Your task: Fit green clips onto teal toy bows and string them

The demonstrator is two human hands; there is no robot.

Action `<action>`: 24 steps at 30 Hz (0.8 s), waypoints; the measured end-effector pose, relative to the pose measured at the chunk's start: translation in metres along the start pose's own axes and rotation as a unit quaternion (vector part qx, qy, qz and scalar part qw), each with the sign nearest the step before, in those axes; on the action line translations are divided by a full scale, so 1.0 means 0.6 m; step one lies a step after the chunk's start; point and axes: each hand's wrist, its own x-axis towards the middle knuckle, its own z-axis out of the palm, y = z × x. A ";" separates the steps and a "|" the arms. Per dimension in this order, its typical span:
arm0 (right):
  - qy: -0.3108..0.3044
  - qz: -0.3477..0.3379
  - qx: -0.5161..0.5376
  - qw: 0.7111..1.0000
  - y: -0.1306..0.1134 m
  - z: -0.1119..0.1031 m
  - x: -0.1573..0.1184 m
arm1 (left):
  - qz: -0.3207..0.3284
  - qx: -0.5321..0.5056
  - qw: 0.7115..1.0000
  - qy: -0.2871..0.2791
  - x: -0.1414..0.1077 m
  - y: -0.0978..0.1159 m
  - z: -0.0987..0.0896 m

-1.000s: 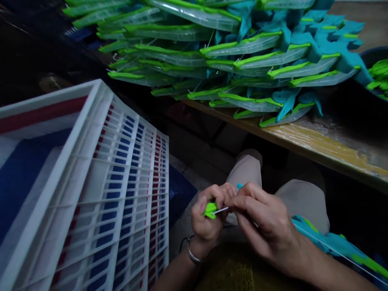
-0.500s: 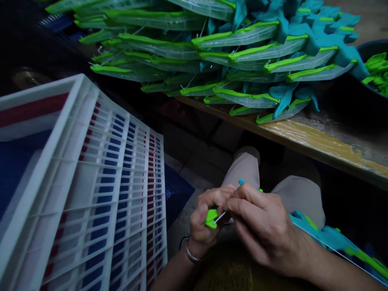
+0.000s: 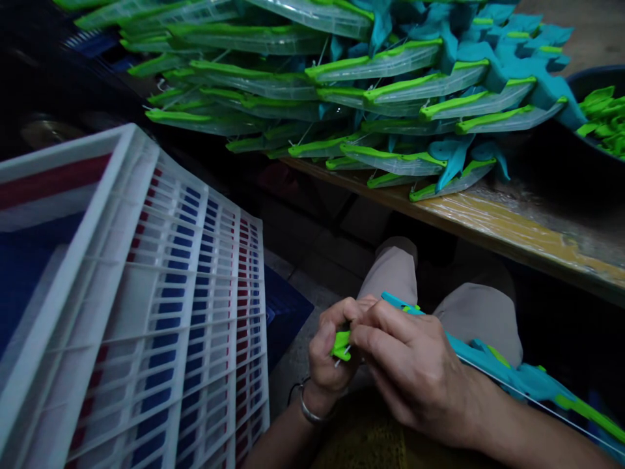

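In my lap, my left hand [image 3: 325, 365] is closed around a bright green plastic end piece [image 3: 340, 344]. A short white cord tip [image 3: 338, 363] pokes out of that piece. My right hand [image 3: 415, 358] presses against it, thumb and fingers pinched together near the cord, most of which they hide. A long teal and green toy bow [image 3: 517, 374] lies across my thighs, passing behind my right hand and forearm. A thin white string [image 3: 541, 405] runs along the bow. Whether the green piece joins the bow is hidden by my hands.
A white slatted plastic crate [image 3: 195, 280] stands close at my left. Ahead, a wooden bench [image 3: 512, 228] bears a large stack of teal and green toy bows [image 3: 400, 91]. A dark basin [image 3: 576, 81] with small green parts [image 3: 605, 117] sits at the right.
My right hand has moved slightly left and closer to the green piece. Less of the white cord now shows, its tip sticking out below the piece.
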 end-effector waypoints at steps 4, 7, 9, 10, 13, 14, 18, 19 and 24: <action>0.008 -0.012 -0.037 0.999 0.007 0.005 0.001 | -0.012 -0.043 0.999 0.011 -0.001 -0.010 -0.008; 0.012 -0.015 -0.063 0.998 0.025 0.011 -0.003 | -0.003 -0.030 0.999 0.019 0.006 -0.011 -0.011; 0.037 -0.024 -0.078 0.996 0.040 0.017 -0.005 | -0.001 0.001 0.999 0.040 0.012 -0.008 -0.010; 0.052 -0.031 -0.089 0.994 0.047 0.020 -0.004 | -0.004 0.014 0.998 0.053 0.015 -0.007 -0.008; 0.081 -0.047 -0.124 0.988 0.062 0.027 0.000 | -0.019 0.030 0.997 0.071 0.017 -0.007 -0.006; 0.085 -0.051 -0.134 0.986 0.066 0.029 0.003 | -0.023 0.035 0.996 0.075 0.016 -0.009 -0.006; 0.097 -0.068 -0.139 0.983 0.082 0.039 0.013 | 0.000 0.117 0.985 0.128 0.007 -0.027 -0.015; 0.102 -0.073 -0.136 0.983 0.085 0.042 0.016 | 0.015 0.146 0.978 0.146 0.006 -0.033 -0.019; 0.147 -0.086 -0.062 0.983 0.075 0.022 0.043 | 0.076 0.213 0.959 0.170 0.023 -0.049 -0.030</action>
